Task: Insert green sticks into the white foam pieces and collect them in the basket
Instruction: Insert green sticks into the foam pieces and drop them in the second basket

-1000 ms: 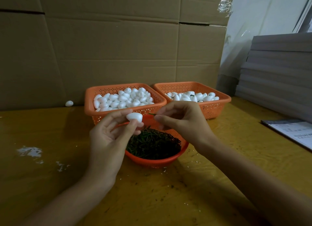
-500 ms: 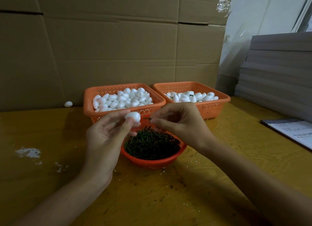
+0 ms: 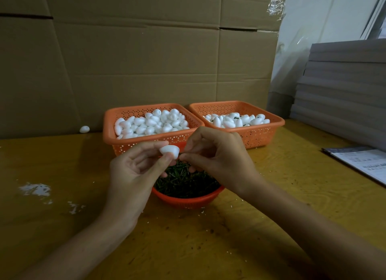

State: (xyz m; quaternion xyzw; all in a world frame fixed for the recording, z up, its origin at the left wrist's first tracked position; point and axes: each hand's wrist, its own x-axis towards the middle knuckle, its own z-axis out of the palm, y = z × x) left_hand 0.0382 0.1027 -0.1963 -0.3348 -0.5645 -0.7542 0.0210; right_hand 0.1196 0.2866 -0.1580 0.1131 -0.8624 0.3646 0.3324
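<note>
My left hand (image 3: 133,175) pinches a white foam piece (image 3: 169,150) between thumb and fingers, above a round orange bowl (image 3: 188,200) of green sticks (image 3: 186,181). My right hand (image 3: 217,156) has its fingertips pinched right against the foam piece's right end; the green stick it pinches is hidden between them. Behind stand two orange baskets: the left basket (image 3: 109,123) holds plain white foam pieces, the right basket (image 3: 277,123) holds foam pieces with green showing among them.
A loose foam piece (image 3: 84,129) lies by the cardboard wall (image 3: 135,60) at the back left. White crumbs (image 3: 35,189) mark the yellow table (image 3: 271,206). Grey sheets (image 3: 344,87) are stacked at right, with a printed paper (image 3: 363,165) in front.
My right hand has moved left and closed the gap to the foam piece; the green stick tip seen earlier is now hidden at the foam's end.
</note>
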